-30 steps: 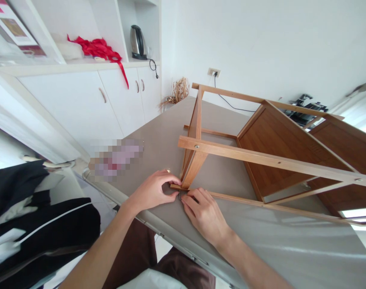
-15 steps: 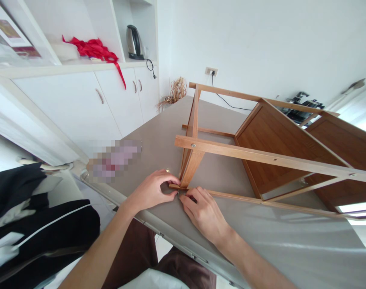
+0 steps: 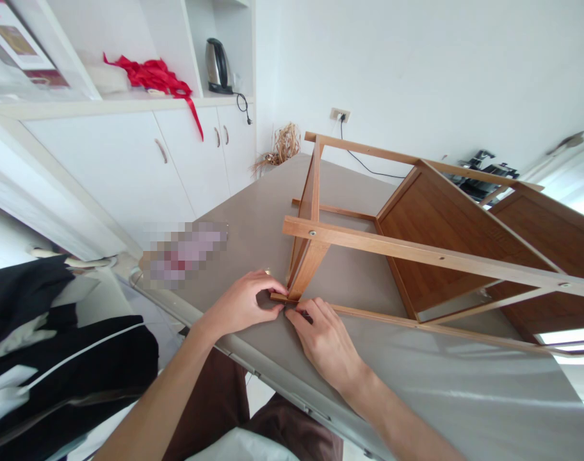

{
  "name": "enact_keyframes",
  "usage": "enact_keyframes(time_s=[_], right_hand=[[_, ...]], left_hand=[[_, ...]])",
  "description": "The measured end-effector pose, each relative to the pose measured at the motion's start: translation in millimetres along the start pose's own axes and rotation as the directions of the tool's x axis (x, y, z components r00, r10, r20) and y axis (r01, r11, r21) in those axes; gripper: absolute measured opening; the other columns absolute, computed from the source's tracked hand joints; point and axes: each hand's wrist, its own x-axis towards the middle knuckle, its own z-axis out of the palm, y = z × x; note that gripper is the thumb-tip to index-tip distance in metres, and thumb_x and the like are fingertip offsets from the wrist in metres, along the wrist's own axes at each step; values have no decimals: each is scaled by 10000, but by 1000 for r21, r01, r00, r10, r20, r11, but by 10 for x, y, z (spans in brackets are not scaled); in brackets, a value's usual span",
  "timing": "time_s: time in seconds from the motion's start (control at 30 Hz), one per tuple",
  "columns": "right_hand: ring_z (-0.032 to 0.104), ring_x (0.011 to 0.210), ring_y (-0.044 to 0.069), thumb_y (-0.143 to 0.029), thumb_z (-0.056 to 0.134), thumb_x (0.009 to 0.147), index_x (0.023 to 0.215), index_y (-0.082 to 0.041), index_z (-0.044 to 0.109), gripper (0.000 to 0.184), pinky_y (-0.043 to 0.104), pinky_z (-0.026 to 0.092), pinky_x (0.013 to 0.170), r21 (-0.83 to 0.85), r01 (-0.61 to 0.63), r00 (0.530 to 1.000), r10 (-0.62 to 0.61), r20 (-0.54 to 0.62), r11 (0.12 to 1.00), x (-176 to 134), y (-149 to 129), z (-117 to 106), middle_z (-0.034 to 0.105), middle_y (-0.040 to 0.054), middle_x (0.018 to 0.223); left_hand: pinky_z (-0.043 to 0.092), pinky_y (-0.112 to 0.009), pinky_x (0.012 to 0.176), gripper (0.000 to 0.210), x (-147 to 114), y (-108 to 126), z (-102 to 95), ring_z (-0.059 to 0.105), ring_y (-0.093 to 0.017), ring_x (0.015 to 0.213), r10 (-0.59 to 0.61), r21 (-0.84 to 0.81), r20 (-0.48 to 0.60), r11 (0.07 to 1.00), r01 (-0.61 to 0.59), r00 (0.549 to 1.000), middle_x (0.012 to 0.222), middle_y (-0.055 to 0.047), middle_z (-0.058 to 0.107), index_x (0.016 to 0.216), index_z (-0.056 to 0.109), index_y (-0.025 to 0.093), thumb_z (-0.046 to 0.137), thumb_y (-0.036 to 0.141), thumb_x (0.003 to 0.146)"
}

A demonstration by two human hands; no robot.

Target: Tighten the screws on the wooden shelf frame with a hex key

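Note:
A wooden shelf frame (image 3: 364, 240) lies on its side on the grey-brown table (image 3: 440, 378), with slim rails and brown panels. My left hand (image 3: 248, 299) curves round the near rail's left end (image 3: 278, 297), forefinger and thumb closing on it from either side. Just right of that corner, my right hand (image 3: 325, 339) is bent, with thumb and fingertips pinched by the joint. A small metal piece (image 3: 285, 307) is barely visible between the fingertips of both hands; its kind is hidden. A round metal fastener (image 3: 312, 233) shows in the upper rail.
A blurred-out pinkish item (image 3: 191, 253) lies on the table's left side. Dark clothes (image 3: 81, 378) are at the lower left. Behind stand white cabinets (image 3: 114, 166) with a kettle (image 3: 218, 67) and red ribbon (image 3: 152, 77). A black pot (image 3: 498, 173) sits beyond the frame.
My right fingertips have drawn slightly closer to the rail, and less of the small metal piece shows. My left hand stays in place; the view has shifted slightly.

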Motion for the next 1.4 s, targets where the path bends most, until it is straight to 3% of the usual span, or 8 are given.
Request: enact_keyframes(time_s=[0.67, 1.4], right_hand=[[539, 876, 212, -125, 504, 988, 1103, -156, 648, 186, 358, 476, 790, -29, 79, 997, -79, -17, 996, -11, -34, -47, 624, 73, 959], [539, 871, 192, -120, 503, 983, 1028, -182, 658, 173, 327, 506, 811, 68, 13, 999, -11, -40, 998, -19, 3, 35, 601, 70, 956]], left_hand=[[491, -287, 828, 216, 7, -16, 2, 632, -174, 915, 7, -23, 0, 1000, -7, 1000, 945, 4, 696, 978, 698, 257, 716, 170, 780], [506, -296, 850, 233, 13, 3, 19, 640, -177, 918, 34, 15, -25, 999, -33, 999, 965, -1, 704, 978, 686, 253, 668, 134, 778]])
